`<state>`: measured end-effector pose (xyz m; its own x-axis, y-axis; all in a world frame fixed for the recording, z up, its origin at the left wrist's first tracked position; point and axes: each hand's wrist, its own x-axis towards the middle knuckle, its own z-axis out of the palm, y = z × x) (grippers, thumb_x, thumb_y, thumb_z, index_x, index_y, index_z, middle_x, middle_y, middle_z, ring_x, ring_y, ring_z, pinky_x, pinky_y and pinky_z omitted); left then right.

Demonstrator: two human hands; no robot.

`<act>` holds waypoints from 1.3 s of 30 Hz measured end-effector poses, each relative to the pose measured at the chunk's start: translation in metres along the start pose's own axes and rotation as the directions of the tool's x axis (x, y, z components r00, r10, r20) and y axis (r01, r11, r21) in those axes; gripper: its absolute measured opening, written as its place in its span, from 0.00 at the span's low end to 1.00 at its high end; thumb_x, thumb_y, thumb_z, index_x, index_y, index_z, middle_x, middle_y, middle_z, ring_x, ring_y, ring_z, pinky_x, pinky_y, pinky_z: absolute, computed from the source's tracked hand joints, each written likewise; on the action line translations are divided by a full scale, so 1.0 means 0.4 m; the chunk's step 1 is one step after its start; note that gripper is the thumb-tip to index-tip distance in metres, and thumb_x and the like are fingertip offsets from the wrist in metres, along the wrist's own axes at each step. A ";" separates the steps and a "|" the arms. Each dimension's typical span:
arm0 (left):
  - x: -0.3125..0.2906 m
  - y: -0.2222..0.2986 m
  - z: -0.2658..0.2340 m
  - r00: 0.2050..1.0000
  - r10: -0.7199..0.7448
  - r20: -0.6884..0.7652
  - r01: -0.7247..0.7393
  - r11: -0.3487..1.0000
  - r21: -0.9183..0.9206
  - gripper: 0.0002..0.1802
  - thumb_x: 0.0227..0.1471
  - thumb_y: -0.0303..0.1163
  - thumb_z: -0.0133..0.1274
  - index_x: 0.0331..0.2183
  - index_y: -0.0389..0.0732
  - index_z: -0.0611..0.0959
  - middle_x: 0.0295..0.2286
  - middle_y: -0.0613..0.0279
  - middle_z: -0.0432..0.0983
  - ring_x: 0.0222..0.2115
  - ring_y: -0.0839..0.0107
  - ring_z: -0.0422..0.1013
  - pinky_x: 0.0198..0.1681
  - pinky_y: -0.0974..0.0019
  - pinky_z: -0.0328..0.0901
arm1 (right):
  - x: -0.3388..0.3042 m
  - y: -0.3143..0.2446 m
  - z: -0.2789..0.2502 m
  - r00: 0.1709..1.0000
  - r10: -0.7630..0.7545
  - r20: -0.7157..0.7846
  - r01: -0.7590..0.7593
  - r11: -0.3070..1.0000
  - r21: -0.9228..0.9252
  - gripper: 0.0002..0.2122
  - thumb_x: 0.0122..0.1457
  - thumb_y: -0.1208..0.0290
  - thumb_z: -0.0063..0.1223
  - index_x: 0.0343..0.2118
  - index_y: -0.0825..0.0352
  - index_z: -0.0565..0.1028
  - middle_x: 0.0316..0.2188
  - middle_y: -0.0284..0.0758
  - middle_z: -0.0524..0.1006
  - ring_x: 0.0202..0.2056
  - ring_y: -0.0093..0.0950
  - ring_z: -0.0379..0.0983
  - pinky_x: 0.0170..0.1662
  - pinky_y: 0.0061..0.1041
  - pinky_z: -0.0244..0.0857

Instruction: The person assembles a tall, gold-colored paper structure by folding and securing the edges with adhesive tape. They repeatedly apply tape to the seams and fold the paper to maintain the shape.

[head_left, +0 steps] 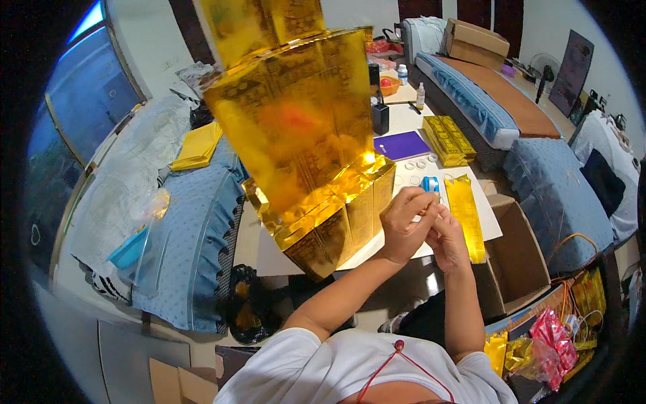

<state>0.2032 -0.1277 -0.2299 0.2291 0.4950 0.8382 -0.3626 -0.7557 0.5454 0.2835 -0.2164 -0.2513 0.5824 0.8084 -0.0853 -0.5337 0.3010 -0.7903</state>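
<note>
My left hand [408,226] and my right hand [449,237] meet over the near right part of the white table [404,120], fingers pinched together. Whatever is between the fingertips is too small to make out. Just beyond them lies a small blue tape roll [431,184]. Left of my hands stands a large shiny gold foil box [363,225] with a tall gold panel [289,114] upright behind its open top. A flat gold foil strip [464,215] lies right of my right hand.
Several pale rings [420,163], a purple booklet [402,145] and a patterned gold box [447,140] lie farther back. An open cardboard box [515,252] stands right of the table. Blue-covered sofas [195,229] flank the left; red and gold wrappers [553,343] lie lower right.
</note>
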 end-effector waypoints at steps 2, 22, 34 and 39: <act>0.034 0.062 -0.042 0.996 -0.069 -0.052 0.066 0.996 -0.065 0.08 0.49 0.21 0.63 0.34 0.39 0.85 0.32 0.60 0.77 0.31 0.72 0.75 0.31 0.68 0.72 | -0.016 -0.028 0.040 0.992 -0.092 0.083 0.096 0.994 -0.052 0.21 0.60 0.72 0.59 0.54 0.68 0.66 0.33 0.31 0.78 0.18 0.09 0.56 0.18 0.09 0.48; 0.221 0.245 -0.297 0.691 -0.680 0.244 0.666 0.469 -0.580 0.16 0.59 0.38 0.59 0.45 0.40 0.82 0.38 0.60 0.82 0.29 0.76 0.79 0.18 0.82 0.65 | -0.074 -0.181 0.280 -0.115 -0.531 0.839 0.772 -0.580 -0.261 0.17 0.50 0.75 0.64 0.45 0.58 0.78 0.47 0.29 0.81 0.46 0.30 0.75 0.47 0.30 0.66; 0.316 0.356 -0.374 0.871 -0.388 0.300 0.466 0.845 -0.261 0.15 0.61 0.35 0.55 0.48 0.40 0.83 0.42 0.61 0.81 0.36 0.76 0.78 0.24 0.78 0.68 | -0.072 -0.244 0.378 -0.042 -0.688 0.725 0.933 -0.286 -0.217 0.13 0.46 0.79 0.69 0.37 0.64 0.80 0.38 0.34 0.81 0.39 0.33 0.76 0.43 0.31 0.70; 0.474 0.407 -0.474 0.933 -0.043 0.358 -0.055 0.964 0.259 0.14 0.61 0.33 0.54 0.47 0.44 0.86 0.42 0.64 0.81 0.38 0.80 0.73 0.40 0.75 0.68 | -0.044 -0.350 0.499 -0.220 -0.640 0.736 0.910 -0.407 -0.082 0.15 0.51 0.78 0.65 0.43 0.65 0.77 0.37 0.33 0.83 0.42 0.35 0.77 0.46 0.33 0.70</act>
<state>0.0163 -0.0756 0.0165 0.5524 0.3409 0.7606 -0.1278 -0.8671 0.4814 0.2257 -0.1721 -0.0180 -0.2380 0.0019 0.9713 0.7975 0.5712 0.1943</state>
